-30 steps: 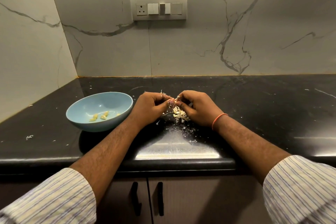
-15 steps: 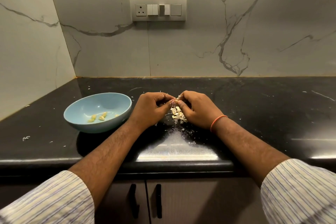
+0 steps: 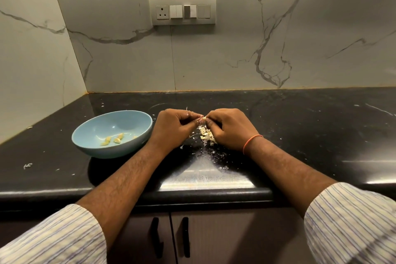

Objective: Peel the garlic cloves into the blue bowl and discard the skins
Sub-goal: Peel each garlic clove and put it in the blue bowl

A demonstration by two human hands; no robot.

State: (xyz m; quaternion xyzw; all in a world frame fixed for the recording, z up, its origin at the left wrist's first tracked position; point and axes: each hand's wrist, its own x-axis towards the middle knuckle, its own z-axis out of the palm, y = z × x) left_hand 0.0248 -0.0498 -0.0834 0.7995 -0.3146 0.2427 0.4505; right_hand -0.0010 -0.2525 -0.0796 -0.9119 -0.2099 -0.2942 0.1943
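On the black counter (image 3: 300,135), just right of the blue bowl (image 3: 90,133), my hands meet fingertip to fingertip over a small garlic clove (image 3: 204,117). My left hand (image 3: 173,128) pinches it from one side, my right hand (image 3: 231,128) from the other, both with fingers curled, so I judge I am mid-peel on this one. Three or four peeled cloves (image 3: 113,140) lie at the bottom of the bowl, so part of the job is done. Below my hands sits a pile of skins (image 3: 206,135), with finer flakes scattered toward the counter edge, none of it discarded yet. I cannot see any unpeeled cloves waiting; if there are some, my hands hide them. What is left, as I reckon it: finish this clove, drop it into the bowl, then gather and throw away the skins.
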